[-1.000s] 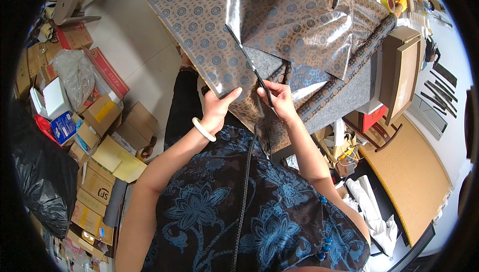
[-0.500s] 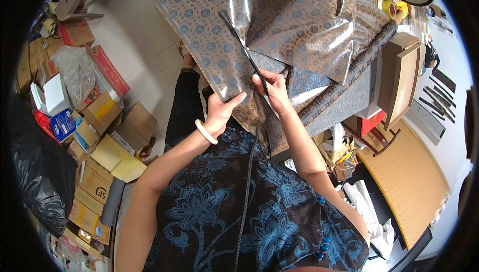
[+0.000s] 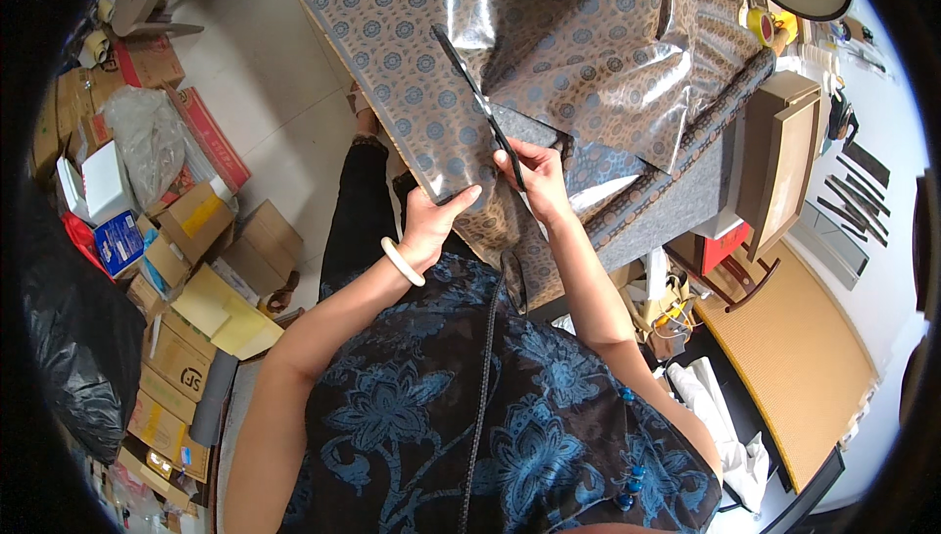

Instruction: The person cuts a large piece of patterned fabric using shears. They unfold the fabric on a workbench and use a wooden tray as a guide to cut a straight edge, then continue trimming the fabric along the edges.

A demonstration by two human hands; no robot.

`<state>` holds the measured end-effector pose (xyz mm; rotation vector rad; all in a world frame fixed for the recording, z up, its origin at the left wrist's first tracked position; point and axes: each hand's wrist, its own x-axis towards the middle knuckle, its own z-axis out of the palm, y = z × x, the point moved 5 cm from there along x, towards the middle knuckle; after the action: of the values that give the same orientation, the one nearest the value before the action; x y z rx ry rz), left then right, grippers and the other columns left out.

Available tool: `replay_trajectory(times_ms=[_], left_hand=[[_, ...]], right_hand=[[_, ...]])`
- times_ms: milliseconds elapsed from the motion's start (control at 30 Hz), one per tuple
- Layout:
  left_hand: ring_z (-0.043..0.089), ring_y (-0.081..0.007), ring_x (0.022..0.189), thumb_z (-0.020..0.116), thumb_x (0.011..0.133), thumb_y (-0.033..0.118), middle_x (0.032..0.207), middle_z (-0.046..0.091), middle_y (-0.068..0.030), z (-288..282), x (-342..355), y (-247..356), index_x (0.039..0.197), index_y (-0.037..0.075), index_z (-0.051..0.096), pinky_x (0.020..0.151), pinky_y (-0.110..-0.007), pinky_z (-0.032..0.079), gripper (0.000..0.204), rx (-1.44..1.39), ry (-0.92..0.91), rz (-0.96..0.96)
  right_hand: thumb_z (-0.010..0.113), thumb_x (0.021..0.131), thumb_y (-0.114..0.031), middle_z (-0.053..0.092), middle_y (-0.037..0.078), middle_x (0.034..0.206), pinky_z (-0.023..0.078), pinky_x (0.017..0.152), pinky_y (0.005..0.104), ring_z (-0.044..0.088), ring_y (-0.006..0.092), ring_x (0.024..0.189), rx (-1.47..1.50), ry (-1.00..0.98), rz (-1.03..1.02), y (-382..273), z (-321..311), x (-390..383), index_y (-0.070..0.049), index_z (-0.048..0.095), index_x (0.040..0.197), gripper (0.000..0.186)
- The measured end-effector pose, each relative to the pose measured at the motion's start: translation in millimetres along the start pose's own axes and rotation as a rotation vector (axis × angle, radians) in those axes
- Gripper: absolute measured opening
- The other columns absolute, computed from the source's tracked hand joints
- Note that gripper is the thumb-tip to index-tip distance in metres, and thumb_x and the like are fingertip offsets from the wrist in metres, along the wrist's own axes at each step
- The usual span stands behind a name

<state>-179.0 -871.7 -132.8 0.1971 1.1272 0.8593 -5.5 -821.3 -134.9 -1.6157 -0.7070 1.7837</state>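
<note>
A glossy brown fabric (image 3: pixel 382 54) with round blue flower motifs covers the work table in front of me. My left hand (image 3: pixel 431 223), with a pale bangle at the wrist, grips the near corner of this fabric, thumb lying on top. Beside it, my right hand (image 3: pixel 537 181) is closed round the near end of a long, thin black strip (image 3: pixel 466 78). That strip slants across the fabric, its far end up and to the left. Close to my right hand, a grey tabletop covering (image 3: pixel 534 127) shows between the fabric layers. Below my hands, near my body, hangs a dark loop (image 3: pixel 513 279).
Crumpled folds of the fabric and a rolled length (image 3: pixel 701 147) lie to the right. Yellow tape (image 3: pixel 761 26) sits at the far right. Cardboard boxes (image 3: pixel 196 220) and a black bag (image 3: pixel 83 328) crowd the left. A grey stool (image 3: pixel 147 0) stands far left.
The black strip and my right hand have shifted very slightly. My left hand keeps its hold on the fabric corner. The whole view has moved a little.
</note>
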Motion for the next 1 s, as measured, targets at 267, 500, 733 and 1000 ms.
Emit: replay_trajectory(times_ms=[267, 500, 733, 1000], left_hand=[[0.065, -0.0127, 0.099, 0.078, 0.087, 0.007, 0.110, 0.070, -0.0035, 1, 1, 0, 0.118, -0.001, 0.065, 0.089, -0.029, 0.052, 0.035, 0.001, 0.013, 0.013], [0.064, -0.0123, 0.099, 0.078, 0.086, 0.007, 0.111, 0.069, -0.0031, -1, 3, -7, 0.119, -0.001, 0.064, 0.089, -0.028, 0.052, 0.036, 0.019, 0.003, -0.002], [0.064, -0.0122, 0.100, 0.078, 0.086, 0.006, 0.111, 0.069, -0.0028, -4, -2, -5, 0.119, 0.001, 0.063, 0.090, -0.028, 0.051, 0.036, 0.035, -0.017, 0.003], [0.065, -0.0114, 0.095, 0.078, 0.085, 0.005, 0.107, 0.071, -0.0034, -6, 0, -4, 0.114, -0.001, 0.066, 0.085, -0.027, 0.052, 0.032, 0.050, 0.027, 0.029]], right_hand=[[0.078, 0.089, -0.019, 0.061, -0.008, 0.072, 0.031, 0.051, 0.0196, 0.043, 0.0009, 0.057, -0.015, 0.008, 0.008, 0, -1, 2, -0.003, 0.073, 0.115, 0.031], [0.077, 0.089, -0.022, 0.061, -0.008, 0.073, 0.033, 0.053, 0.0200, 0.044, 0.0009, 0.057, 0.038, -0.037, -0.009, -3, 3, 14, -0.004, 0.073, 0.114, 0.032], [0.080, 0.087, -0.020, 0.071, -0.003, 0.097, 0.047, 0.078, 0.0211, 0.059, 0.0036, 0.085, 0.047, -0.058, -0.044, -21, 23, 34, 0.001, 0.072, 0.115, 0.035], [0.079, 0.088, -0.016, 0.072, -0.001, 0.097, 0.049, 0.077, 0.0214, 0.061, 0.0047, 0.084, 0.054, -0.020, -0.053, -13, 22, 39, 0.001, 0.073, 0.113, 0.031]])
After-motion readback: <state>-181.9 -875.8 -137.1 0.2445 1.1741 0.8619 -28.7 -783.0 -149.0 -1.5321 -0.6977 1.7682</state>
